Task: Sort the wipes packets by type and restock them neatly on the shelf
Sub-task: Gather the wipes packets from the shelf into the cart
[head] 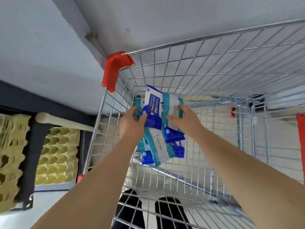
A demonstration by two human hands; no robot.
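Inside a wire shopping cart (206, 66) lies a pile of wipes packets of two kinds: blue-and-white alcohol wipes and white packets with teal edges. My left hand (132, 124) grips a blue alcohol wipes packet (152, 106) together with a teal-edged one at the pile's left side. My right hand (183, 118) holds a white teal-edged packet (171, 104) at the upper right of the pile. Lower down lie another teal-edged packet (158, 146) and more blue packets (175, 136). Both forearms reach down into the cart.
Red plastic corner guard (113, 70) caps the cart's far left corner. To the left, yellow-green egg trays (57, 156) sit on a dark low shelf, with a pale rod (66, 123) beside the cart. A grey wall stands behind. Dark shoes (130, 210) show below the cart.
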